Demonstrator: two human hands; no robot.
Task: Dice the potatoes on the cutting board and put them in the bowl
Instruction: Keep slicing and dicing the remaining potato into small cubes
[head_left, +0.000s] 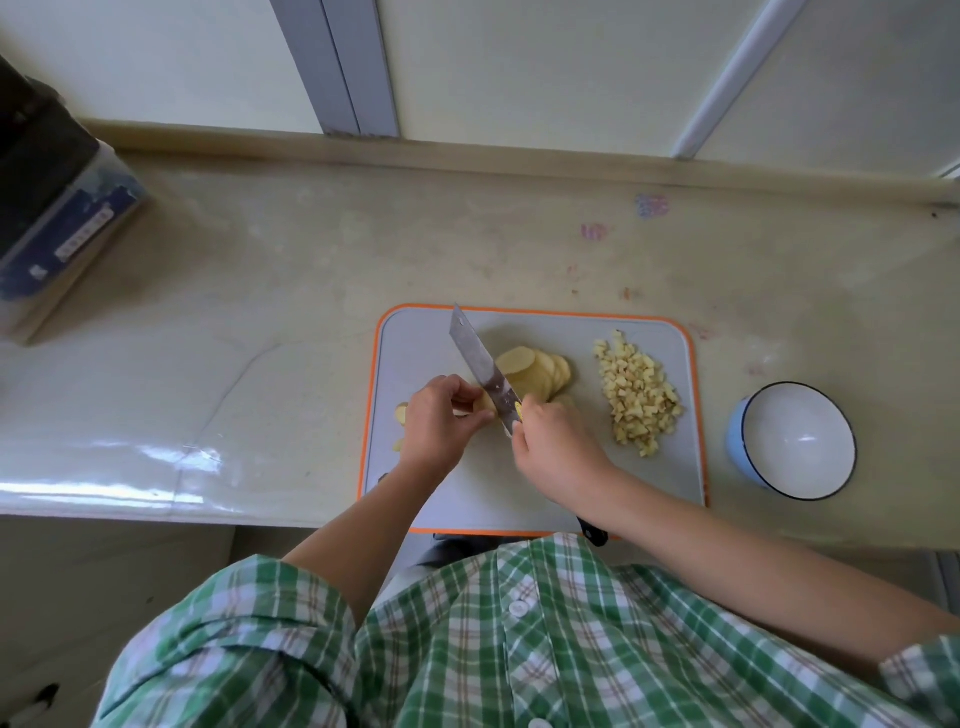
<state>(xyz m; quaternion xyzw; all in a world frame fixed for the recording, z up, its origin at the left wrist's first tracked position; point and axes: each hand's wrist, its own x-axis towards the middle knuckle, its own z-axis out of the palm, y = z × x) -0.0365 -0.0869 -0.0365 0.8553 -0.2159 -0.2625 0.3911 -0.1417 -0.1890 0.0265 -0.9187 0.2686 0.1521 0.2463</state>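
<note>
The potato piece (484, 403) under the cut shows only in part. It lies on the cutting board (415, 353) beneath the left hand (441, 418), whose curled fingers (462, 395) cover most of it and hold it down. How much of it is there I cannot tell. The knife (475, 358) stands just at the right of these fingers, its tip pointing away from the person and a little to the left, its edge down at the potato piece. The right hand (553, 441) grips the knife where the blade ends; its fingers are closed around it and hide the handle. A dark end (594, 531) comes out below the right forearm at the near edge of the board, and I cannot say if it belongs to the knife. Both forearms reach in from the bottom, bare below the sleeves of a green checked shirt (467, 649).

Behind the blade I see potato slices (537, 371) fanned in an overlapping row. To their right, a little apart on the board, lies a pile of potato dice (636, 397). Some small scraps (401, 415) lie left of the left hand, half hidden by it. The bowl (733, 441) stands on the counter (260, 312) just beside the board's right edge, its white inside facing up. A dark box (62, 218) at the far left is cut off by the frame.
</note>
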